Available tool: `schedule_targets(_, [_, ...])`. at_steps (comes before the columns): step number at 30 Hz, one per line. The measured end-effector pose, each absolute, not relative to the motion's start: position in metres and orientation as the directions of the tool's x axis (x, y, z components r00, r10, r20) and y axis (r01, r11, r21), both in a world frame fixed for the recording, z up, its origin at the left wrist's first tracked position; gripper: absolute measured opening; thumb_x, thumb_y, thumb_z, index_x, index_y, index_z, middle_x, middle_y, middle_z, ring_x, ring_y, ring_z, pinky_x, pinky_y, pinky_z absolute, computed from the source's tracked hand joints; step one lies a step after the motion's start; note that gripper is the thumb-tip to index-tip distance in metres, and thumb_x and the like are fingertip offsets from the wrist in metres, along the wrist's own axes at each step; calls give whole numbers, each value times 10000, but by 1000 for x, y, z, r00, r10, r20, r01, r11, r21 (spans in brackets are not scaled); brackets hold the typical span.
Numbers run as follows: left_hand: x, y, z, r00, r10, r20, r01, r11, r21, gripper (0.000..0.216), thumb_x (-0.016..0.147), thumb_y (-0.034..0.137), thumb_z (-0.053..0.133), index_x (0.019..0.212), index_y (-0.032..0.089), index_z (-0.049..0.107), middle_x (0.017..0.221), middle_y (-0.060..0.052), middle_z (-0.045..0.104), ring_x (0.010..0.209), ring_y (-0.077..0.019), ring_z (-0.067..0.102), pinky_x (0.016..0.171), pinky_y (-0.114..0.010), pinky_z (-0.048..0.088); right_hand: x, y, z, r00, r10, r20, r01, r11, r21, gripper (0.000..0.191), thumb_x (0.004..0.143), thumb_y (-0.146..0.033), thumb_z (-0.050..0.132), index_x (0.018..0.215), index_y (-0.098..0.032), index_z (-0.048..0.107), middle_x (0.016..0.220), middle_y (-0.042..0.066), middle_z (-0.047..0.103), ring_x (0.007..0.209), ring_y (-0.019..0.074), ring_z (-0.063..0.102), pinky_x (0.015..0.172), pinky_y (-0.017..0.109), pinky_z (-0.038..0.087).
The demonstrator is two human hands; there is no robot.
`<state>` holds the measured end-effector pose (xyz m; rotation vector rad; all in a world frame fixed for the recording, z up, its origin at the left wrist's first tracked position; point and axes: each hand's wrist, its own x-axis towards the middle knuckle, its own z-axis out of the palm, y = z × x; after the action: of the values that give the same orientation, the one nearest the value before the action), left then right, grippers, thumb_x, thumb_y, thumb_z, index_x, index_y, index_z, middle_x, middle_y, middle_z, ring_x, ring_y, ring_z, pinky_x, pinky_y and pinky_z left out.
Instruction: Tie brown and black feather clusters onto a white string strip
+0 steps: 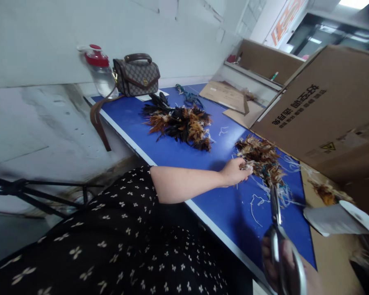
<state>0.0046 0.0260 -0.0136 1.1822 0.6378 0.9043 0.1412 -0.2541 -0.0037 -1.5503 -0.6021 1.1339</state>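
Note:
My left hand (234,172) reaches over the blue table, its fingers closed on the near edge of a bundle of brown feathers (261,153). White and pale strings (284,192) trail from the bundle. In my right hand (272,262), at the lower right, is a pair of metal scissors (276,229). Their blades point away from me, with the tips close to the feathers and strings; the blades look together. A loose white thread (256,209) lies between my two hands. Part of the right hand is hidden behind the scissor handles.
Black and brown feather bundles (180,125) lie farther left on the blue table (147,143). Behind them stand a patterned handbag (138,78) and a red-lidded bottle (100,73). A large cardboard box (322,110) rises at the right, near a white spool (341,219). A tripod leg (39,198) is at the lower left.

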Motion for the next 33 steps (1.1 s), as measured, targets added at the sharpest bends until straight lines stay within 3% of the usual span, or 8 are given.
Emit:
schedule_targets(4, [5,28,-12,518,853,63,-278,98,956,172,990,155,733,941,192,573,610,72,608,498,-76,518,546,-205,377,103,-222,9,288,876,-386,-250,-321,-914,676,926,-868,672,998,-212,821,789,49,677,537,145,556,480,345,561])
schedule_targets(7, [4,29,-13,528,846,79,-288,90,953,165,981,171,752,959,186,589,607,73,606,502,-74,514,544,-201,367,93,-205,14,207,888,-411,-228,-364,-903,727,892,-903,683,942,-191,821,768,45,670,532,140,549,512,361,590])
schedule_targets(15, [2,31,-14,590,797,128,-325,89,942,183,936,204,805,996,168,636,612,70,615,503,-73,517,552,-207,372,98,-173,18,192,886,-422,-202,-385,-900,784,868,-955,667,941,-187,805,764,23,647,552,123,520,510,333,593])
schedule_targets(22, [0,32,-11,608,780,145,-346,96,933,195,913,207,830,971,158,651,619,64,624,515,-66,522,559,-207,388,100,-162,18,268,892,-365,-175,-328,-928,776,830,-956,713,895,-185,754,690,-17,567,456,72,394,394,271,478])
schedule_targets(33, [-5,34,-5,597,789,142,-358,104,928,358,859,339,927,944,169,624,602,74,611,504,-62,516,536,-209,381,102,-167,12,305,886,-350,-163,-313,-936,713,846,-889,776,940,-185,710,682,-45,526,425,53,372,340,220,403])
